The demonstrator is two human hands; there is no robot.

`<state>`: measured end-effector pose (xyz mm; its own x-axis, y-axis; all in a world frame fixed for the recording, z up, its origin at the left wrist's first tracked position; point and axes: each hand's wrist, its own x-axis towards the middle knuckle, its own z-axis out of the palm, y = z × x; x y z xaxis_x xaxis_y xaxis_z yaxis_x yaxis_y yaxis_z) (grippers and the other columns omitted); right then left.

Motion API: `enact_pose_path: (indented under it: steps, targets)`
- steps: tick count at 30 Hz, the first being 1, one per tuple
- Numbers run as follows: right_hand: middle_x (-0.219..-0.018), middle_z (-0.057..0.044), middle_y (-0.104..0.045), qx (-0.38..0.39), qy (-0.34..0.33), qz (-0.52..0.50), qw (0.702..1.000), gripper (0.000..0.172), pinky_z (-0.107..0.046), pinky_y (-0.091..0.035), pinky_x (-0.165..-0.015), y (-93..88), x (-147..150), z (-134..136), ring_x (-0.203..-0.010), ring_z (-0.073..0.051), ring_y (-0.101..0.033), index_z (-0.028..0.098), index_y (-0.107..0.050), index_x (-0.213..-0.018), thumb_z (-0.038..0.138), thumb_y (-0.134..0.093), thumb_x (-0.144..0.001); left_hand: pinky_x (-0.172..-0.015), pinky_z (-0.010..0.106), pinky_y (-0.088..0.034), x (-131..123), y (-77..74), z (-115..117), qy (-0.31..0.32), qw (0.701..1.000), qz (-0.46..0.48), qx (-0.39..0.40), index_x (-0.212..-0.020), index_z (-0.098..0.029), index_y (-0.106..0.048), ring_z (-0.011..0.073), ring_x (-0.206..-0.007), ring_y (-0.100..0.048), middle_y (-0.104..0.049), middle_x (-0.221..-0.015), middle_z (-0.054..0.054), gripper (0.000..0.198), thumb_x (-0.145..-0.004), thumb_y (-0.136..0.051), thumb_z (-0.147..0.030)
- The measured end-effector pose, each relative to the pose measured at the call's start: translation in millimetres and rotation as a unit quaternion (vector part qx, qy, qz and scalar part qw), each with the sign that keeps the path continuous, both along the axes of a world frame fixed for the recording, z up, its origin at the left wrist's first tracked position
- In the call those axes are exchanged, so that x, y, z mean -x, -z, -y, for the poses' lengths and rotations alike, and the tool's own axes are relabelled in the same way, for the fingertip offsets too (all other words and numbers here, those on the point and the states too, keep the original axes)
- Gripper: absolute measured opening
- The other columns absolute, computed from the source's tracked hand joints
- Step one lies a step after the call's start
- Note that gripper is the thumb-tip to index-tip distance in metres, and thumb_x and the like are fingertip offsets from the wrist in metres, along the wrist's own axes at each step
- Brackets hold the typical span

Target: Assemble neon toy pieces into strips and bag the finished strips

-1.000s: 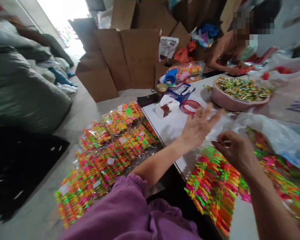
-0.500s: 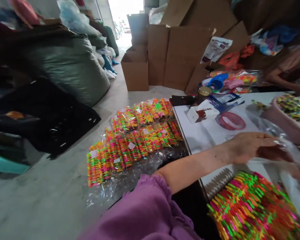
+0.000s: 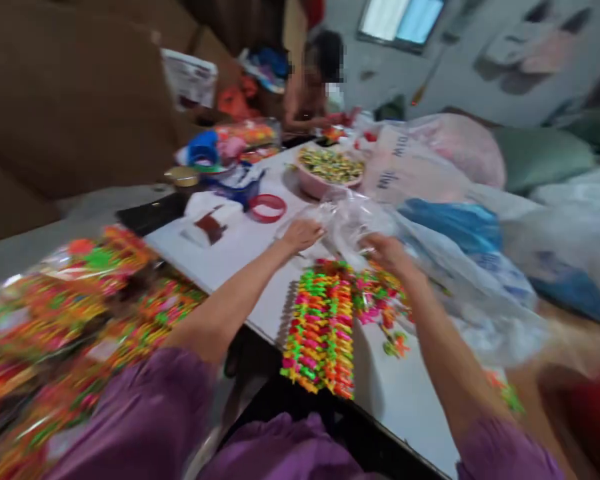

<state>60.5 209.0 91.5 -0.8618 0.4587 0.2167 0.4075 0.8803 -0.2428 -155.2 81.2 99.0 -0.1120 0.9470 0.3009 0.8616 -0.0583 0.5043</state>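
My left hand (image 3: pixel 301 235) and my right hand (image 3: pixel 386 251) are both closed on a clear plastic bag (image 3: pixel 347 220) held over the white table (image 3: pixel 240 247). Just below the hands lies a stack of neon-coloured plastic toy strips (image 3: pixel 323 327), reaching to the table's near edge. Both arms wear purple sleeves. The picture is blurred by head motion.
Packed bags of the same neon toys (image 3: pixel 80 300) lie on the floor at left. On the table stand a pink bowl of coloured pieces (image 3: pixel 330 175), a red ring (image 3: pixel 267 207), a white box (image 3: pixel 210 217) and a blue basket (image 3: pixel 237 183). Large plastic sacks (image 3: pixel 460 227) fill the right. Another person (image 3: pixel 313 93) sits at the far end.
The view has swung from the floor at left back to the table. Both hands now grip the clear bag above the toy strips; the left hand was flat and open before.
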Motion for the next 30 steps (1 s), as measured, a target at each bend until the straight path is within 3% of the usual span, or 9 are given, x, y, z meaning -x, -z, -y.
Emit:
enact_pose_path:
  steps: [4, 7, 13, 16, 19, 21, 25, 28, 30]
  targets:
    - [-0.083, -0.006, -0.063, 0.06, 0.061, 0.017, 0.996, 0.024, -0.027, -0.044, -0.072, 70.3, -35, 22, -0.077, -0.016, -0.057, 0.017, -0.063, -0.087, 0.019, -0.039, -0.087, -0.055, 0.025, -0.034, -8, 71.0, -5, 0.009, 0.999, 0.032, 0.027, -0.06, -0.018, -0.055, 0.0148, -0.055, -0.053, -0.057, -0.054, 0.001, 0.028, -0.085, -0.045, -0.028]
    - [-0.079, -0.006, -0.059, 0.061, 0.144, -0.087, 0.984, 0.025, -0.028, -0.043, -0.067, 105.8, -44, 61, -0.073, -0.017, -0.055, 0.017, -0.059, -0.083, 0.021, -0.035, -0.089, -0.06, 0.026, -0.037, -15, 99.0, 24, -0.052, 0.997, 0.052, 0.002, -0.076, -0.019, -0.057, 0.0157, -0.062, -0.055, -0.06, -0.065, 0.001, 0.026, -0.088, -0.037, -0.031]
    - [-0.094, -0.008, -0.063, -0.025, 0.099, -0.104, 0.989, 0.02, -0.037, -0.035, -0.091, 98.2, -43, 110, -0.091, -0.019, -0.055, 0.018, -0.059, -0.096, 0.015, -0.041, -0.087, -0.077, 0.029, -0.042, -23, 120.0, 92, -0.105, 0.99, 0.068, -0.062, -0.09, -0.02, -0.055, 0.0188, -0.082, -0.058, -0.063, -0.085, 0.005, 0.023, -0.088, -0.036, -0.032]
    - [-0.095, -0.008, -0.064, -0.046, 0.063, -0.096, 0.992, 0.021, -0.038, -0.035, -0.091, 95.2, -45, 124, -0.09, -0.019, -0.057, 0.019, -0.059, -0.099, 0.017, -0.042, -0.089, -0.08, 0.029, -0.044, -29, 131.8, 129, -0.114, 0.988, 0.075, -0.07, -0.093, -0.022, -0.056, 0.0188, -0.085, -0.06, -0.064, -0.087, 0.005, 0.02, -0.086, -0.038, -0.028]
    - [-0.098, -0.009, -0.064, -0.003, 0.041, -0.11, 0.993, 0.022, -0.035, -0.04, -0.085, 105.3, -54, 143, -0.091, -0.019, -0.057, 0.02, -0.059, -0.102, 0.02, -0.042, -0.089, -0.083, 0.031, -0.045, -40, 142.1, 163, -0.147, 0.984, 0.082, -0.065, -0.095, -0.023, -0.056, 0.0196, -0.091, -0.061, -0.065, -0.095, 0.005, 0.02, -0.085, -0.039, -0.025]
    - [-0.095, -0.008, -0.063, 0.069, 0.073, -0.133, 0.986, 0.022, -0.031, -0.043, -0.077, 117.4, -62, 154, -0.086, -0.018, -0.057, 0.019, -0.058, -0.103, 0.02, -0.041, -0.088, -0.088, 0.033, -0.044, -49, 145.9, 178, -0.162, 0.981, 0.089, -0.058, -0.095, -0.023, -0.056, 0.0207, -0.099, -0.059, -0.064, -0.102, 0.006, 0.019, -0.084, -0.041, -0.025]
    - [-0.07, -0.002, -0.058, 0.228, 0.186, -0.129, 0.947, 0.016, -0.024, -0.041, -0.055, 141.3, -63, 153, -0.061, -0.015, -0.053, 0.016, -0.057, -0.089, 0.024, -0.052, -0.076, -0.098, 0.039, -0.035, -63, 148.4, 182, -0.184, 0.972, 0.148, -0.019, -0.089, -0.022, -0.057, 0.0237, -0.114, -0.049, -0.062, -0.101, 0.007, 0.015, -0.079, -0.046, -0.024]
    - [-0.07, -0.002, -0.057, 0.245, 0.155, -0.095, 0.952, 0.007, -0.023, -0.039, -0.053, 147.8, -51, 142, -0.062, -0.015, -0.052, 0.017, -0.055, -0.073, 0.024, -0.051, -0.072, -0.093, 0.041, -0.037, -66, 149.2, 168, -0.202, 0.958, 0.202, 0.009, -0.077, -0.02, -0.055, 0.0257, -0.101, -0.052, -0.061, -0.088, 0.008, 0.008, -0.071, -0.052, -0.024]
    - [-0.082, -0.005, -0.06, 0.222, 0.123, -0.093, 0.963, 0.012, -0.024, -0.041, -0.058, 146.8, -43, 138, -0.071, -0.017, -0.055, 0.019, -0.057, -0.076, 0.025, -0.047, -0.077, -0.09, 0.041, -0.038, -65, 148.0, 158, -0.198, 0.954, 0.224, 0.011, -0.068, -0.02, -0.053, 0.0256, -0.092, -0.053, -0.059, -0.081, 0.007, 0.005, -0.066, -0.055, -0.024]
